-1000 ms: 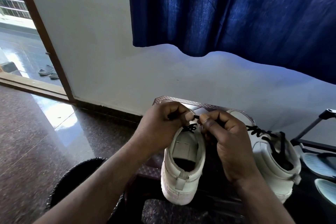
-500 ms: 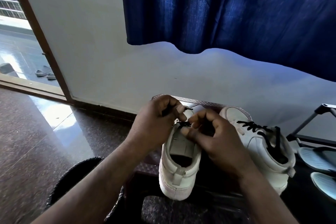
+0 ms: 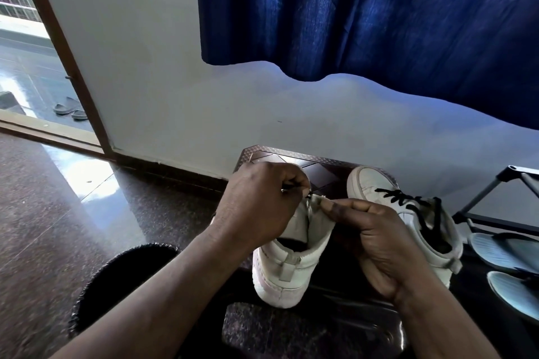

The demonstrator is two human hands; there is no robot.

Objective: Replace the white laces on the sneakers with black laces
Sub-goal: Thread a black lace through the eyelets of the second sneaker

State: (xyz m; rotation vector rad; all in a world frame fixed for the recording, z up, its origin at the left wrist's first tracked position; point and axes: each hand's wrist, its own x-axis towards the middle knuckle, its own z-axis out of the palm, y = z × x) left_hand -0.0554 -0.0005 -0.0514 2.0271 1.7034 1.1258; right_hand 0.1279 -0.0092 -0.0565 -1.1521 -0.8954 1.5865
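**A:** In the head view, what do the hands do?

**B:** The left hand (image 3: 259, 207) is clenched and pinches a thin black lace (image 3: 310, 192) at the top of a white leather high-top sneaker (image 3: 288, 268). The right hand (image 3: 376, 239) pinches the upper flap of this sneaker between thumb and fingers.

**A:** Where does this sneaker stand?

**B:** At the front edge of a dark brown patterned stool (image 3: 280, 154), with its heel toward the person. A second white sneaker (image 3: 367, 186), with black laces (image 3: 408, 204) threaded through it, stands at the right edge.

**A:** And around them?

**B:** A dark blue cloth curtain (image 3: 364, 9) hangs above, and light blue sandals (image 3: 507, 251) lie to the right.
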